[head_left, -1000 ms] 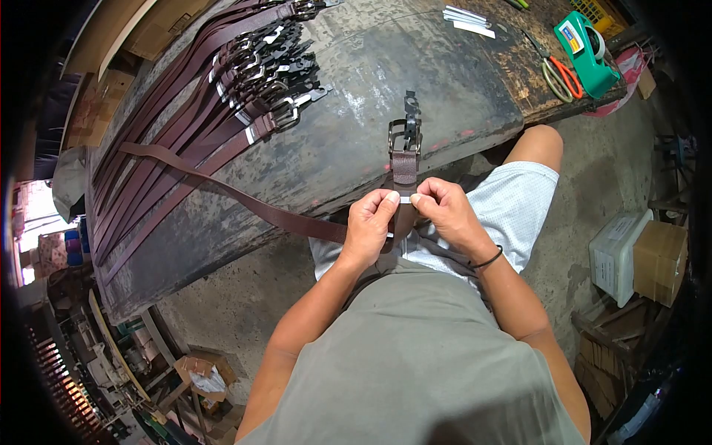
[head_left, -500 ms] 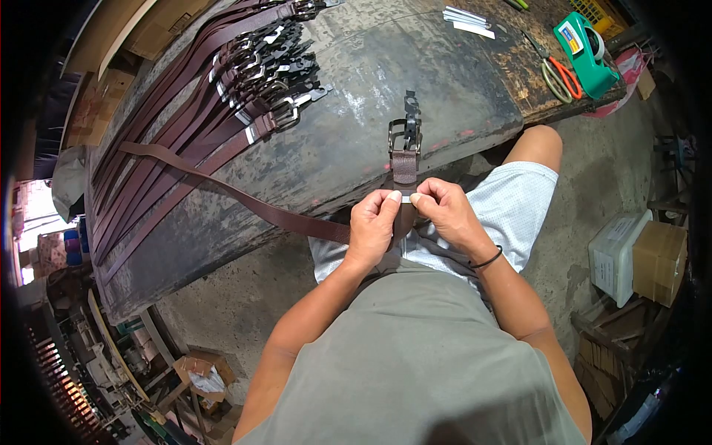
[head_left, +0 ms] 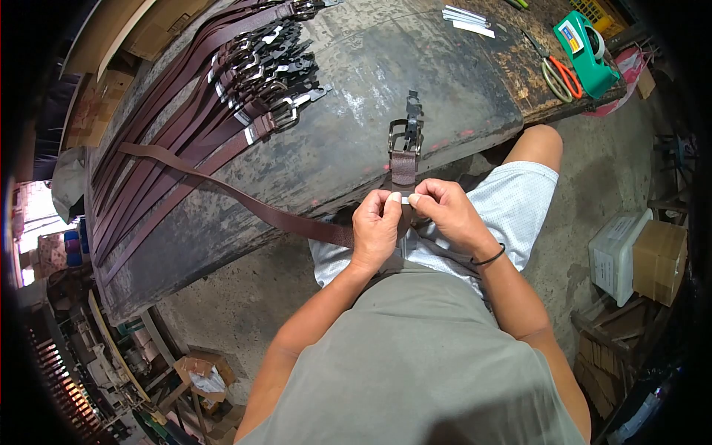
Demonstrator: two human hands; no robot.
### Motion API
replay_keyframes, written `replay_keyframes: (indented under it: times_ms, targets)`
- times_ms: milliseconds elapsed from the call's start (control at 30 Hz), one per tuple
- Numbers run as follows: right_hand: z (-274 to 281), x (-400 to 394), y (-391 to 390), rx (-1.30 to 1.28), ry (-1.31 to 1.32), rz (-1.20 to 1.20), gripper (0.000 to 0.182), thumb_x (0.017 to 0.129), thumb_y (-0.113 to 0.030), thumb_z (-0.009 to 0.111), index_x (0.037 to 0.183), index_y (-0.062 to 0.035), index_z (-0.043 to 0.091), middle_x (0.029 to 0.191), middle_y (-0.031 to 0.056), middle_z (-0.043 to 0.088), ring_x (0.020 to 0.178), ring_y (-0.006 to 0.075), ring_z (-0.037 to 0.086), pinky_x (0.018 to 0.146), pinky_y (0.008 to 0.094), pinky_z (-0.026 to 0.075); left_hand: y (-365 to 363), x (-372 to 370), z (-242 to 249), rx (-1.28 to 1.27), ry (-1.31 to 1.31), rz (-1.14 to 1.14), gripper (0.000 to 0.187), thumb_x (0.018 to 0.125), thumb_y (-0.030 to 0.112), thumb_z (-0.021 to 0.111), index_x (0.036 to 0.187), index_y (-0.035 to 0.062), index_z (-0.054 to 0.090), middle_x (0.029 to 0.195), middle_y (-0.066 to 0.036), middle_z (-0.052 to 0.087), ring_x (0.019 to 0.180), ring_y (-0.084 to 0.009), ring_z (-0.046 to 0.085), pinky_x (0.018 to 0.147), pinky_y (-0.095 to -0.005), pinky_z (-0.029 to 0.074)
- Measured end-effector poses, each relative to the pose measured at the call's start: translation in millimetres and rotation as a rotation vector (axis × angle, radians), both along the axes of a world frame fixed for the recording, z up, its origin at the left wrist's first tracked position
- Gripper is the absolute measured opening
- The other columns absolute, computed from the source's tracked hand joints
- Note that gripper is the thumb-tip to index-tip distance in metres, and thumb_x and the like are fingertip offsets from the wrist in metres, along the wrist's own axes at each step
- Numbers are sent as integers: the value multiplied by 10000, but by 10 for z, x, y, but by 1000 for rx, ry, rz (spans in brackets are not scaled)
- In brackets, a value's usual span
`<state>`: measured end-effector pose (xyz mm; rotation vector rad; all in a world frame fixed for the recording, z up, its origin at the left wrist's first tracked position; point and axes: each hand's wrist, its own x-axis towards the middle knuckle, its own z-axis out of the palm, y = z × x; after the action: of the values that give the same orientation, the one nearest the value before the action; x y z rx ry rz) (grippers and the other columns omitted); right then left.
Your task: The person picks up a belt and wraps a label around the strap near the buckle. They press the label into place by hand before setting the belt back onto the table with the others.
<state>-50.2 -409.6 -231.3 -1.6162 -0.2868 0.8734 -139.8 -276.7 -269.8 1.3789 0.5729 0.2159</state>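
Observation:
A brown leather belt point(head_left: 403, 167) lies over the near table edge, its metal buckle point(head_left: 405, 139) and black hanger clip point(head_left: 413, 101) resting on the tabletop. Across the belt just below the buckle end is a narrow white strip point(head_left: 405, 199). My left hand point(head_left: 375, 228) pinches the strip and belt from the left, thumb on top. From the right, my right hand point(head_left: 451, 216) does the same with thumb and curled fingers. A brown strap point(head_left: 274, 214) runs from behind my left hand up onto the table; where it joins is hidden.
Several brown belts point(head_left: 159, 178) with buckles lie piled on the table's left point(head_left: 185, 256). White strips point(head_left: 467, 21), orange-handled scissors point(head_left: 561, 78) and a green tape dispenser point(head_left: 584, 55) sit at the upper right. A plastic bin point(head_left: 615, 256) and a carton point(head_left: 658, 254) stand right.
Both hands keep their pinch on the white strip and belt. My left hand and forearm have shifted very slightly to the right; the rest looks the same.

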Motion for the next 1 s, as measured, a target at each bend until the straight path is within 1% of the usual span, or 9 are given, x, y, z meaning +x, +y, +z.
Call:
replay_keyframes:
  times_ms: [133, 333, 433, 500, 533, 600, 667, 733, 1000]
  targets:
    - [-11, 62, 16, 48, 163, -11, 198, 905, -184, 621, 782, -44, 554, 713, -40, 527, 667, 36, 483, 599, 207, 413, -13, 5, -5, -67, 10, 5, 195, 953, 177, 599, 843, 17, 590, 706, 43, 544, 639, -27, 449, 558, -209, 408]
    - [-79, 64, 65, 27, 144, -38, 202, 892, -179, 636, 759, -55, 546, 682, -39, 516, 621, 41, 480, 565, 208, 411, 2, -10, -39, -56, 29, 1, 188, 946, 172, 601, 850, 11, 591, 713, 39, 550, 640, -26, 449, 559, -208, 408]
    - [-55, 34, 89, -2, 58, -62, 208, 898, -173, 635, 761, -51, 537, 679, -28, 530, 609, 46, 508, 553, 215, 442, 3, -10, 67, -7, 44, -26, 158, 945, 145, 588, 893, -4, 590, 753, 11, 596, 658, -35, 509, 579, -212, 441]
    - [-56, 7, 95, 34, 91, -84, 207, 903, -169, 633, 768, -46, 535, 683, -19, 541, 604, 52, 527, 548, 222, 461, -40, -11, 181, -215, 26, -54, 122, 943, 97, 557, 949, -23, 580, 818, -43, 649, 692, -70, 595, 614, -223, 491]
    - [-57, -1, 98, 70, 123, -104, 206, 909, -164, 630, 775, -42, 532, 687, -10, 553, 600, 57, 546, 542, 228, 481, -40, -20, 191, -215, 27, -55, 122, 943, 97, 557, 949, -23, 580, 818, -43, 649, 692, -70, 595, 614, -223, 491]
    - [-60, -8, 104, 76, 126, -109, 206, 913, -160, 628, 782, -35, 529, 690, -1, 560, 595, 64, 557, 533, 238, 497, -30, -36, 205, -275, 49, -100, 114, 936, 57, 526, 988, -37, 564, 872, -96, 674, 720, -114, 649, 641, -241, 529]
    - [-64, -17, 111, 81, 128, -114, 206, 917, -156, 625, 788, -29, 527, 692, 8, 568, 590, 71, 568, 523, 248, 514, -35, -32, 223, -298, 53, -87, 110, 934, 53, 522, 984, -35, 565, 868, -97, 674, 710, -112, 648, 637, -240, 529]
    - [-73, -34, 124, 93, 128, -163, 202, 887, -148, 616, 794, 30, 594, 661, 42, 613, 565, 81, 595, 483, 254, 506, -37, -30, 224, -320, 55, -75, 106, 932, 49, 518, 980, -33, 566, 865, -99, 674, 700, -111, 647, 633, -238, 529]
    - [-62, -52, 138, 41, 95, -170, 202, 889, -148, 619, 813, 39, 601, 641, 60, 622, 559, 84, 600, 480, 253, 511, -39, -25, 208, -338, 54, -64, 86, 938, 52, 515, 959, -20, 558, 844, -85, 665, 671, -104, 638, 609, -232, 523]
